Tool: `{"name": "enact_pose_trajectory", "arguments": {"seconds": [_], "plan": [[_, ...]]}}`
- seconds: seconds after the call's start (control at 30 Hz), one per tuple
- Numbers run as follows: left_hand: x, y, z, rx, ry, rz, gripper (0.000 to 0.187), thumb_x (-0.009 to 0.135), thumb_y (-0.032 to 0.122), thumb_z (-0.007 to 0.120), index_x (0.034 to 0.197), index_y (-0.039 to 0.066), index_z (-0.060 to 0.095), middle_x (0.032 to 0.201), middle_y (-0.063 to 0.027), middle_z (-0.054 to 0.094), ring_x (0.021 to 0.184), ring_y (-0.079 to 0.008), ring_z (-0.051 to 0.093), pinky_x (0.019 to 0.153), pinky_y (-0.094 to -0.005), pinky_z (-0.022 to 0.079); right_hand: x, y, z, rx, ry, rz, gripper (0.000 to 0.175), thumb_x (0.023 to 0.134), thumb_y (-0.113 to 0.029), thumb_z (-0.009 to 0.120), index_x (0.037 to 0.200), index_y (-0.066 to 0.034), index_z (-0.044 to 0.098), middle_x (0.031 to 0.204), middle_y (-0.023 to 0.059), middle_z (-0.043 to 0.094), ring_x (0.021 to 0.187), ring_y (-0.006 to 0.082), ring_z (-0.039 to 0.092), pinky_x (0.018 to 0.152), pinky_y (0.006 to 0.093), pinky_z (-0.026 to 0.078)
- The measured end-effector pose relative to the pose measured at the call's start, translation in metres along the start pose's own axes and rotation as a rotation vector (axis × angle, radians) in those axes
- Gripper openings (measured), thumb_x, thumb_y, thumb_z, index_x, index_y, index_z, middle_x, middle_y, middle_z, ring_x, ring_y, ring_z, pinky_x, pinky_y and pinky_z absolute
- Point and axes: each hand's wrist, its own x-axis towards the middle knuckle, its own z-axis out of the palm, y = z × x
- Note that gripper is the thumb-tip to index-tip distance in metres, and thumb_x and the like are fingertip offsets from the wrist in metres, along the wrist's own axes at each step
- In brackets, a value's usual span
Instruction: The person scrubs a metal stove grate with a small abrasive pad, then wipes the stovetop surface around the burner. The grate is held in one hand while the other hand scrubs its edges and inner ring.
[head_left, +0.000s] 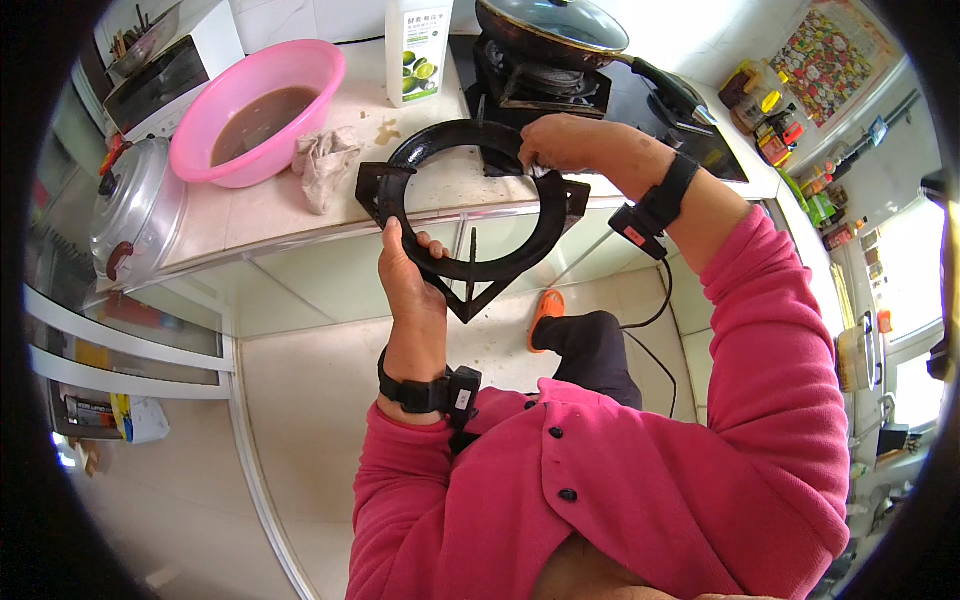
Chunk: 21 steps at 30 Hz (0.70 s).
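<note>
A black metal gas-stove pan support (480, 271), a ring with angular brackets, is held tilted at the counter's front edge. My left hand (409, 262) grips its lower left side, thumb on the ring and fingertips showing inside it. At its upper right, my right hand (553, 146) presses a small crumpled, silvery-looking piece (538, 171) against the ring; the fingers mostly hide it. A beige, stained cloth (326, 166) lies left of the ring, beside a pink plastic basin (196, 150) with murky brown water. Behind the ring stands a white bottle (417, 52) with limes pictured on its label.
On the black gas hob (720, 154), a lidded frying pan (555, 34) sits over the rear burner, handle pointing right. An aluminium pot (146, 210) stands at the counter's left end. Condiment bottles (750, 97) line the right side. A cable hangs from my right wrist device.
</note>
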Motion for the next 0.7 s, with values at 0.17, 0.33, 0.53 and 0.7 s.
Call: {"name": "enact_pose_trajectory", "arguments": {"seconds": [0.17, 0.33, 0.53, 0.7], "plan": [[0.0, -0.002, 0.001, 0.009, 0.002, 0.009, 0.031, 0.09, 0.037, 0.064, 0.089, 0.011, 0.047, 0.068, -0.0032, 0.051, 0.057, -0.0175, 0.05, 0.058, -0.0324, 0.045, -0.026, -0.003, -0.023, 0.173, -0.269, 0.182, 0.035, 0.078, -0.007, 0.061, 0.11, -0.0164, 0.071, 0.099, 0.0119, 0.069, 0.09, 0.0296, 0.064, 0.075, 0.0394, 0.051], [0.005, -0.006, -0.001, 0.005, 0.0, 0.026, 0.032, 0.09, 0.038, 0.064, 0.088, 0.011, 0.048, 0.067, -0.0032, 0.051, 0.055, -0.018, 0.05, 0.056, -0.0333, 0.046, -0.053, 0.013, -0.039, -0.011, 0.518, 0.395, 0.029, 0.083, -0.007, 0.058, 0.108, -0.0158, 0.069, 0.103, 0.0111, 0.065, 0.1, 0.0327, 0.061, 0.085, 0.0409, 0.05], [0.008, -0.008, -0.004, 0.018, 0.005, 0.04, 0.033, 0.09, 0.04, 0.065, 0.087, 0.011, 0.048, 0.066, -0.0029, 0.051, 0.054, -0.0179, 0.051, 0.055, -0.0331, 0.045, -0.032, -0.014, -0.043, 0.231, 0.866, 0.316, 0.024, 0.091, -0.006, 0.054, 0.111, -0.0089, 0.067, 0.104, 0.0131, 0.065, 0.094, 0.0296, 0.064, 0.086, 0.0366, 0.051], [0.01, -0.009, -0.007, 0.027, -0.013, 0.023, 0.035, 0.09, 0.044, 0.064, 0.088, 0.012, 0.048, 0.067, -0.0029, 0.051, 0.056, -0.0181, 0.051, 0.058, -0.034, 0.047, 0.01, -0.07, -0.022, 0.31, 0.96, 0.163, 0.014, 0.084, -0.011, 0.059, 0.094, -0.005, 0.066, 0.091, 0.0155, 0.065, 0.088, 0.0338, 0.065, 0.08, 0.0413, 0.054]]}}
